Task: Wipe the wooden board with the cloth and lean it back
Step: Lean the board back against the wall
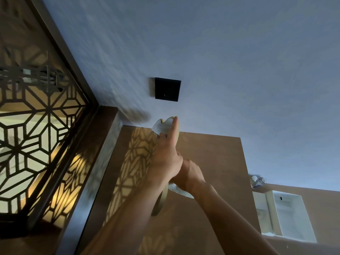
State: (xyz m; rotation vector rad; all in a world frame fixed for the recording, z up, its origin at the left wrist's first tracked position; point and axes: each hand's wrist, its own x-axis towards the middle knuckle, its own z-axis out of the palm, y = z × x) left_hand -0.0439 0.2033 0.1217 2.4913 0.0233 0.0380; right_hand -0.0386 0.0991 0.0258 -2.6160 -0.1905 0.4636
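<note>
The wooden board point(163, 201) stands on edge on the brown counter point(211, 162), seen almost edge-on as a thin pale rim with a notched top near the wall. My left hand point(165, 157) grips it from the left, index finger stretched up along its top edge. My right hand point(190, 174) is on the board's right side, closed on a white cloth point(182, 192) that it presses against that face. A pale patch point(158, 127) shows by the board's top; whether it is cloth or board face I cannot tell.
A black square plate point(167, 90) is on the blue-grey wall above the board. A dark lattice screen point(36, 137) with warm light behind it stands at the left. A white open box point(288, 216) and small bottles point(256, 181) sit at the counter's right.
</note>
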